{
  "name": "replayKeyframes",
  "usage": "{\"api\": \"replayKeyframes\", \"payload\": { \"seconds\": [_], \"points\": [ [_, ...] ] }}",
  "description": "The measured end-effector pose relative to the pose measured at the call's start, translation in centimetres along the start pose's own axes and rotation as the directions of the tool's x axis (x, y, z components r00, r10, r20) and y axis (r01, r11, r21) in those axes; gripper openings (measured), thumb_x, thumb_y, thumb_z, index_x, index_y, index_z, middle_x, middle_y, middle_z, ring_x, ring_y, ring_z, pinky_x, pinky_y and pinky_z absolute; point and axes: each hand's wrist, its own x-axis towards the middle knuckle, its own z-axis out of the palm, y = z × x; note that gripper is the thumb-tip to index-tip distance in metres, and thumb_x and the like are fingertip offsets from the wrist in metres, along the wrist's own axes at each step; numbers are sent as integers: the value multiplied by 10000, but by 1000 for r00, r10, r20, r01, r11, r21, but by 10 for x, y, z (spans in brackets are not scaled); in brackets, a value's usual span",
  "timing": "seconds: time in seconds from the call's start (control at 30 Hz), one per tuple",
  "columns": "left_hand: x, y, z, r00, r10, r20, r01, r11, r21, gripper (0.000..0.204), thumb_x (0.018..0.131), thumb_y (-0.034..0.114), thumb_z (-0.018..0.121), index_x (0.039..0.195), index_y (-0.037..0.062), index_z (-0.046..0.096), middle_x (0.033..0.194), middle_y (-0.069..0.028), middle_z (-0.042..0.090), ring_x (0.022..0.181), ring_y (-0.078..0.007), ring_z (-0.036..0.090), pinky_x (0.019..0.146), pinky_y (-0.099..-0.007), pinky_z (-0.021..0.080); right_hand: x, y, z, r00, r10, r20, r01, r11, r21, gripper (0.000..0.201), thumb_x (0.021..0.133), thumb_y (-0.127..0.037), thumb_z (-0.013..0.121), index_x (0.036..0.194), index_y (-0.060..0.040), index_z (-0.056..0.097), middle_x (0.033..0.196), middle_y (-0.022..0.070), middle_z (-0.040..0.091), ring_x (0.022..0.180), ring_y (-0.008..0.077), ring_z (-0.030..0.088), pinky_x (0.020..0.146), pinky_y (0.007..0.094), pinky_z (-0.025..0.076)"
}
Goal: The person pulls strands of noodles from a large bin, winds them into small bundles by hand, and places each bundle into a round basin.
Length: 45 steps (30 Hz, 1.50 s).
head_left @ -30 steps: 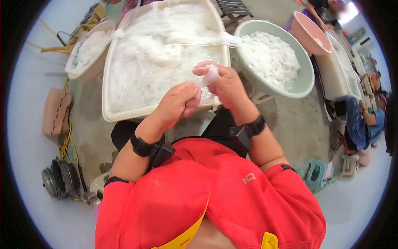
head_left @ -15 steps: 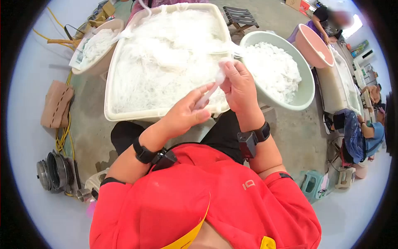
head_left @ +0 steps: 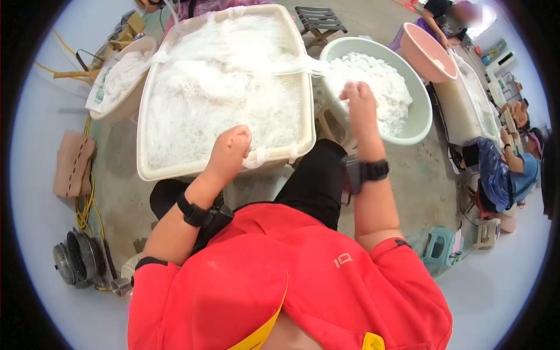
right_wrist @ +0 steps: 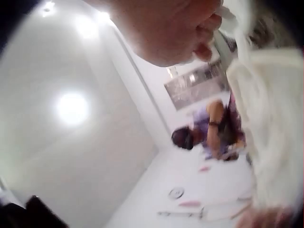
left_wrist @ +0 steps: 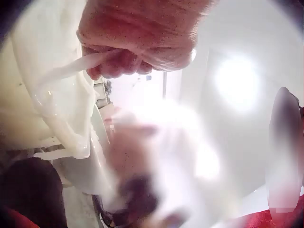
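Note:
In the head view my left hand (head_left: pixel 230 151) is at the near rim of the large cream tub (head_left: pixel 224 167), fingers curled round a white strand (head_left: pixel 256 157). The left wrist view shows this strand (left_wrist: pixel 76 66) running out of the curled fingers of my left hand (left_wrist: pixel 137 40). My right hand (head_left: pixel 361 111), blurred, is above the green basin (head_left: pixel 424 116) of white pieces (head_left: pixel 379 87). Its fingers look bent in the right wrist view, where a white strand (right_wrist: pixel 242 45) passes beside the hand (right_wrist: pixel 166 33); whether they hold it is unclear.
White strands (head_left: pixel 224 81) fill the tub, and a bundle (head_left: pixel 312 65) crosses its right rim into the basin. A beige basin (head_left: pixel 137 96) stands left, a pink one (head_left: pixel 429 55) right. Behind are a folding stool (head_left: pixel 321 22) and other people at the right.
My hands have moved apart from the white piece both were at. The left is lower and further left, fingers now curled; the right has moved out over the green basin.

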Motion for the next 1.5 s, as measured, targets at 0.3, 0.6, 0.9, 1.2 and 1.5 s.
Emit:
{"api": "replayKeyframes", "payload": {
  "seconds": [0.3,0.6,0.9,1.2,1.5],
  "points": [
    [25,58,9,963,107,248,202,323,-925,484,926,524,297,646,130,323,589,16,278,610,-169,404,710,-336,406,-67,-60,61,541,-484,688,474,851,226,359,669,-220,750,1017,-169,678,1449,214,170,1325,385,200,1058,418,231],
    [9,19,20,972,-94,-214,-15,889,-457,345,932,342,399,874,39,552,780,-81,572,815,-222,581,755,-373,456,-59,-69,68,863,-442,244,432,897,98,213,736,-88,681,939,-24,670,996,121,649,891,206,625,773,297,481],
    [7,12,42,999,-34,-11,34,999,-30,345,941,318,408,950,-15,496,791,-115,532,703,-165,535,613,-298,434,-67,-71,68,860,-27,510,-156,937,313,255,839,-157,491,911,23,656,933,143,648,851,212,597,852,301,432],
    [-2,50,12,945,-118,305,250,863,-438,282,941,274,410,755,68,462,642,24,410,534,-92,370,479,-219,307,-63,-73,55,789,25,614,-338,852,400,227,840,-158,534,905,32,640,1070,73,584,743,121,551,664,231,441],
    [6,46,20,980,107,-170,-162,918,-362,267,950,298,421,898,52,512,773,-29,484,739,-118,484,602,-326,410,-66,-75,71,810,-223,542,-62,887,459,208,772,-201,652,838,-4,658,1031,94,535,841,169,544,723,277,447]
  ]
}}
